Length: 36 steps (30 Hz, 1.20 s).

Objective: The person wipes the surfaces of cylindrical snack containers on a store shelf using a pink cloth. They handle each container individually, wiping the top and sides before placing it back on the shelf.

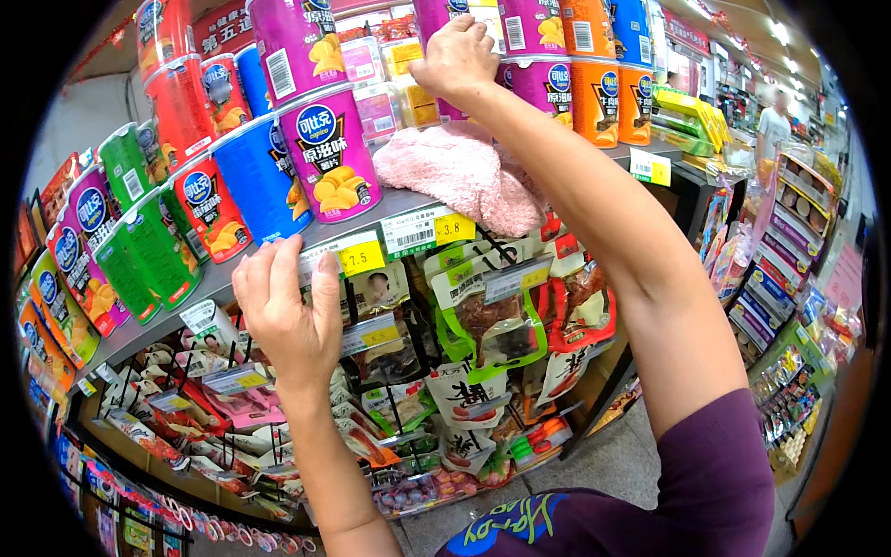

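Note:
My right hand reaches up over the shelf, its fingers bent round the lower part of a purple potato-chip canister in the upper row. Part of that canister is hidden by the hand. Below my right wrist a fluffy pink cloth lies bunched, hanging over the shelf's front edge. My left hand rests its fingertips on that edge by the price tags, thumb spread and nothing in it. Just behind it stand a blue canister and another purple canister.
Red and green canisters line the shelf to the left; orange ones stand at right. Clear plastic tubs sit further back. Bagged snacks hang on hooks below the edge. A person stands far off in the right aisle.

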{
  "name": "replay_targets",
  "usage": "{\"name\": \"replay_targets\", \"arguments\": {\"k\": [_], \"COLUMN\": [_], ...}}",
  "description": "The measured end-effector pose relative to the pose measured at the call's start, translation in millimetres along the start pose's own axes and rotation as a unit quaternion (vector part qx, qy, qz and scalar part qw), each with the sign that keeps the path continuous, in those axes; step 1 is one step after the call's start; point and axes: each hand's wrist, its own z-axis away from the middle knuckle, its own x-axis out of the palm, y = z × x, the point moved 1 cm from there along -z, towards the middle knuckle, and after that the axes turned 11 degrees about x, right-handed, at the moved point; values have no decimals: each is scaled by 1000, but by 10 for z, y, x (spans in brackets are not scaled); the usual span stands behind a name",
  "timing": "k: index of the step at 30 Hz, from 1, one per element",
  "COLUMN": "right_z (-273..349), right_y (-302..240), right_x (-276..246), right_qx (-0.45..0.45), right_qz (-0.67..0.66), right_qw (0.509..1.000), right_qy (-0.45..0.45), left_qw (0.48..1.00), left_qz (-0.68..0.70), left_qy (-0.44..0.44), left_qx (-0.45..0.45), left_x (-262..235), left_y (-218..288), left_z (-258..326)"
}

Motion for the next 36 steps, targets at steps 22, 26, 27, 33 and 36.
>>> {"name": "replay_targets", "arguments": {"k": [22,26,27,33,36], "right_z": [-186,-235,-212,-230,-286], "right_y": [-34,-66,-86,-126,-8], "right_x": [351,442,443,446,463], "right_qx": [117,93,84,27,-36], "right_qz": [-58,-51,-41,-82,-30], "right_qw": [991,994,996,995,998], "right_qy": [0,3,-4,-58,-30], "left_qw": [999,999,999,999,999], "left_qz": [20,18,17,9,19], "left_qy": [-44,-46,-46,-45,-37], "left_qx": [8,7,8,26,28], "left_x": [2,13,9,-75,14], "left_y": [-28,-55,-58,-60,-24], "left_z": [52,66,66,40,50]}}
